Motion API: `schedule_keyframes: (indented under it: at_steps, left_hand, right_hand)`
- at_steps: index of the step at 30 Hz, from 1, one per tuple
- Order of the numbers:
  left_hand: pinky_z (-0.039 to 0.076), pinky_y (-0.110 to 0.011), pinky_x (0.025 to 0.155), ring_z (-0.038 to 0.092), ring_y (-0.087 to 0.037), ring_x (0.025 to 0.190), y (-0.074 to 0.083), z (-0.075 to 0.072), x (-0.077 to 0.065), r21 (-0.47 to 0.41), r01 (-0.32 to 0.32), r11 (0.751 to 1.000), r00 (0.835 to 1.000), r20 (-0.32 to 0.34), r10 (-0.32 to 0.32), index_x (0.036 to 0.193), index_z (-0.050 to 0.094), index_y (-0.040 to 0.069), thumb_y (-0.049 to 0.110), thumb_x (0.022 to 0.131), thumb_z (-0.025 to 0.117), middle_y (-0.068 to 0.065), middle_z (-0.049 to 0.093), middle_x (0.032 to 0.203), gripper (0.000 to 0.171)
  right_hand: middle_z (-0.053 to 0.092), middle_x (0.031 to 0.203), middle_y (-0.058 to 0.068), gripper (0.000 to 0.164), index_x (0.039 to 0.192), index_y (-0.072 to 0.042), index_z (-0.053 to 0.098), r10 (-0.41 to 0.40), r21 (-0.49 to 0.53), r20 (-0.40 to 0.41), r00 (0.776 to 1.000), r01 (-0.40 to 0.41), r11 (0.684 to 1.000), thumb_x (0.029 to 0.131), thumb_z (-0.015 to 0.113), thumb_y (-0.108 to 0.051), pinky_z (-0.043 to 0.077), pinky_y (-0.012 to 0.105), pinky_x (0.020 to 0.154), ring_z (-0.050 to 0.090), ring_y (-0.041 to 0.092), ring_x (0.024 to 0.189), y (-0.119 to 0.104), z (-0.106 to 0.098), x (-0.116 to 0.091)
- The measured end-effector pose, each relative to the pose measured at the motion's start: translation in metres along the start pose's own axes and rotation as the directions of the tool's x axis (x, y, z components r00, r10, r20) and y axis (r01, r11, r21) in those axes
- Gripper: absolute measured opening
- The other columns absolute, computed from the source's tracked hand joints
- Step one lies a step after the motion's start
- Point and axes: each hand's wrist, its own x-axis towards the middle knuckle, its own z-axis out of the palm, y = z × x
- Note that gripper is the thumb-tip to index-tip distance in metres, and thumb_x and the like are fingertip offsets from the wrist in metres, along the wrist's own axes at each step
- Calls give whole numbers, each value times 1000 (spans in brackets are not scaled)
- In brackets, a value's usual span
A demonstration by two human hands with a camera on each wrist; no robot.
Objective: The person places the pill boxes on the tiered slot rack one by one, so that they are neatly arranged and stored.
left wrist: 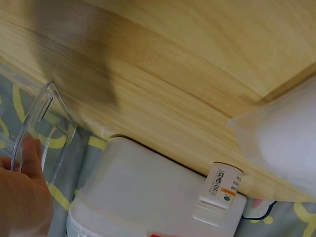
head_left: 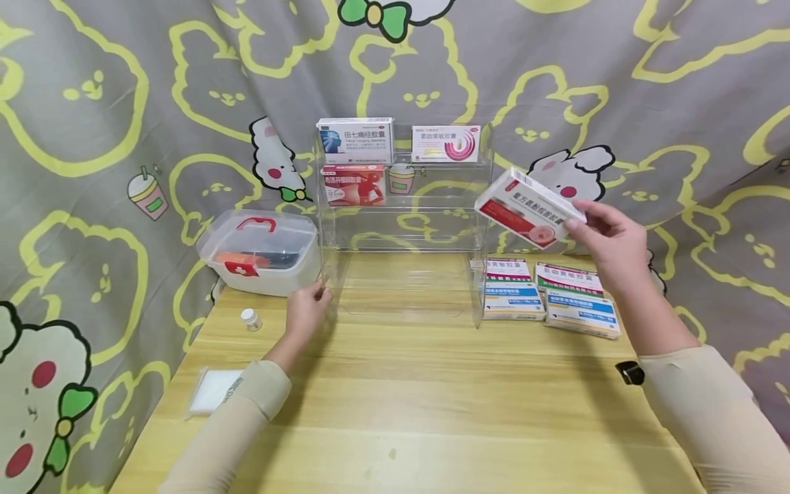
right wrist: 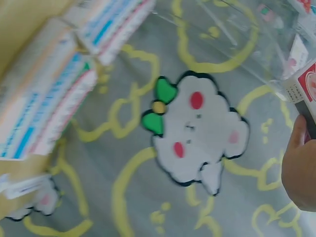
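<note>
My right hand (head_left: 614,247) grips a red-and-white medicine box (head_left: 524,209) by its right end, raised in front of the right side of a clear acrylic tiered rack (head_left: 404,281). In the right wrist view, the thumb presses against this box (right wrist: 302,96). Low on the rack's left side, my left hand (head_left: 306,309) pinches the edge of its clear side panel (left wrist: 37,116). On the rack's top tier stand a white-and-blue medicine box (head_left: 356,142) and a white box with pink rings (head_left: 446,144). A red medicine box (head_left: 354,186) stands one tier lower, on the left.
Several stacked medicine boxes (head_left: 580,302) lie right of the rack on the wooden table (head_left: 395,412). Left of it stands a translucent first-aid case (head_left: 265,254) with a red handle. A small white bottle (head_left: 251,319) and a white packet (head_left: 212,391) are nearer the front left.
</note>
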Motion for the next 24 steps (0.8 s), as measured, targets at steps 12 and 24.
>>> schedule_keyframes:
  at_steps: [12,24]
  left_hand:
    - [56,-38,60,66,-27,66,-1,-2,7,-12,-10,1000,1000,-1,10,103,70,-4,5,82,61,-20,71,82,24]
    - [54,-36,56,63,-24,60,-3,0,-2,-17,-31,999,999,-7,31,93,72,-4,3,81,62,-17,70,74,18]
  right_hand:
    - [59,106,-6,38,121,-14,65,-76,-378,49,996,89,921,84,70,-20,46,13,63,53,10,98,-42,87,60]
    - [58,113,3,35,123,-13,62,-97,-550,163,982,172,817,89,63,-21,52,19,80,56,13,104,-39,136,96]
